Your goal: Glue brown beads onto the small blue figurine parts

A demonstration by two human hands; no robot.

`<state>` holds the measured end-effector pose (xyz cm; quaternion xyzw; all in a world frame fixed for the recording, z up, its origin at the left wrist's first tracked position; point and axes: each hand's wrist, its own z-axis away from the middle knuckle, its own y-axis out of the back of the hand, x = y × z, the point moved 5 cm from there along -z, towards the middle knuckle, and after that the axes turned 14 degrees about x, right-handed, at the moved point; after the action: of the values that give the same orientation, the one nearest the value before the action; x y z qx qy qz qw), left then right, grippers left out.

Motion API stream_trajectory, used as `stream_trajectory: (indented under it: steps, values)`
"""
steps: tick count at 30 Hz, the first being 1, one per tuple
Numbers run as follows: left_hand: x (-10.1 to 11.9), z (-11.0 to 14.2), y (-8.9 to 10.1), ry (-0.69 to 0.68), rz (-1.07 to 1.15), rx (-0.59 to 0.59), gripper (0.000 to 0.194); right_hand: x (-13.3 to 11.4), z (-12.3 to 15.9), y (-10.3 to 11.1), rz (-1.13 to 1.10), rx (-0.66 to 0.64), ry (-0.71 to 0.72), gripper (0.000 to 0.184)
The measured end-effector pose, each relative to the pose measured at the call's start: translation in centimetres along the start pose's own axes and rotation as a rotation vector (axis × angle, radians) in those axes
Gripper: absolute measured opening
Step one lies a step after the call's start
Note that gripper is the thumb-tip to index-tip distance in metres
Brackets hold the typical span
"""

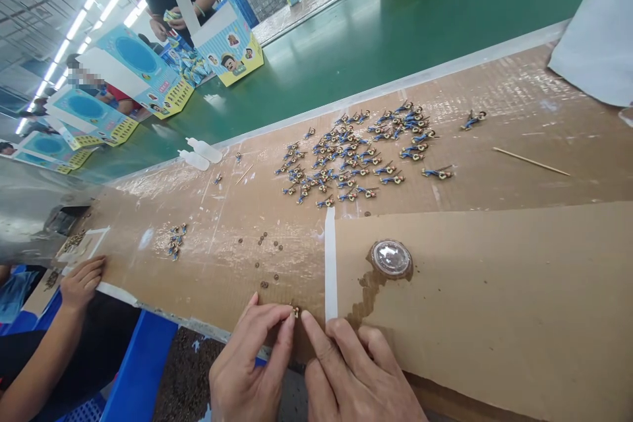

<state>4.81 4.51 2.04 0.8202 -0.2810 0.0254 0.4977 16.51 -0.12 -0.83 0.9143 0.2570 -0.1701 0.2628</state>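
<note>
Near the front edge of the table, my left hand (254, 356) pinches a tiny figurine (295, 310) between thumb and index finger. Only a bit of the figurine shows past the fingertips. Just to the right is my right hand (353, 369), its index finger stretched toward the figurine and the other fingers bent and slightly apart; it holds nothing that I can see. Beyond my hands lie several small dark round discs (264, 285). Farther back, a large cluster of painted figurines (346, 158) with blue lower parts lies on the brown tabletop.
A cardboard sheet (494, 290) on the right bears a clear round dish (391, 258) beside a wet stain. White squeeze bottles (202, 151), a thin wooden stick (531, 161) and a small figurine group (177, 242) lie about. A co-worker's hand (83, 282) rests at left. Behind runs a green belt (316, 66) with boxes.
</note>
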Motion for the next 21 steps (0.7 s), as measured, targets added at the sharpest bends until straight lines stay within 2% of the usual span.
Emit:
stream_trajectory:
  steps: [5, 12, 16, 18, 21]
  values:
    - [0.1, -0.1, 0.0, -0.008, 0.005, -0.027, 0.011, 0.1, -0.1, 0.2, -0.003, -0.007, -0.032, 0.028]
    - [0.1, -0.2, -0.2, 0.127, 0.027, -0.006, 0.007, 0.1, -0.2, 0.2, 0.001, 0.026, -0.039, 0.026]
    - [0.0, -0.7, 0.6, 0.006, 0.028, -0.023, 0.014, 0.7, -1.0, 0.6, -0.024, 0.062, -0.052, 0.026]
    - [0.0, -0.7, 1.3, -0.003, 0.101, 0.018, 0.016, 1.0, -1.5, 1.1, -0.05, 0.098, -0.053, 0.024]
    - [-0.2, -0.4, 2.1, 0.175, 0.234, 0.158, 0.009, 1.5, -2.2, 1.8, -0.142, 0.132, -0.119, 0.019]
